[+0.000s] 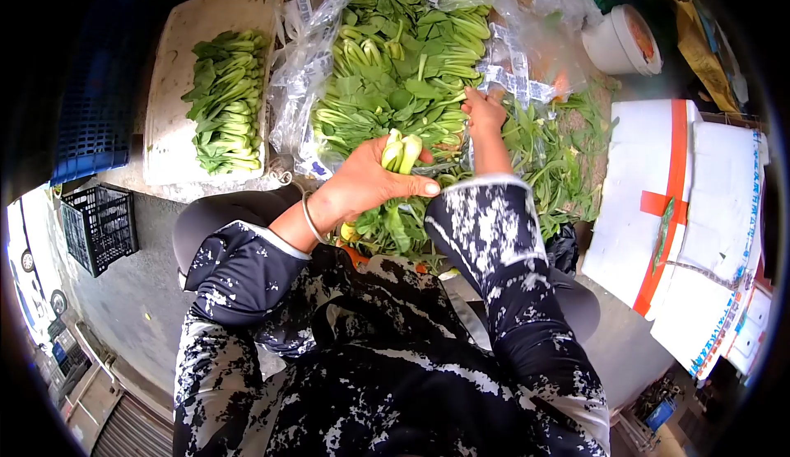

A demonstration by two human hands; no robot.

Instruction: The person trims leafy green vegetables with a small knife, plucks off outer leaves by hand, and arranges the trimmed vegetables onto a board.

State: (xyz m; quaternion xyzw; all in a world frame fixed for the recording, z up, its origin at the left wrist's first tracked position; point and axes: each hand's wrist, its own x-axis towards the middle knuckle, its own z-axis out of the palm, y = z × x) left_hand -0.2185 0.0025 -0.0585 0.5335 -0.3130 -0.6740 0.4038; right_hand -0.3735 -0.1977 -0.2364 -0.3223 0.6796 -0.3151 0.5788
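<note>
My left hand (360,179) is closed around a small bunch of leafy greens (401,151), whose pale stalk ends poke up between thumb and fingers. A silver bangle (312,216) circles that wrist. Just up and to the right, my right hand (485,113) has its fingers curled together at the stalk side of a big heap of greens (403,86). Whatever those fingers pinch is too hidden to name. The heap lies in an opened clear plastic bag (298,86) with blue printing.
On the left, a row of greens (228,103) lies on a whitish board (173,70). Loose leaves (559,160) are strewn at the right. White foam boxes (629,185), a white bucket (611,44), a black crate (99,222) and a blue basket (92,119) stand around.
</note>
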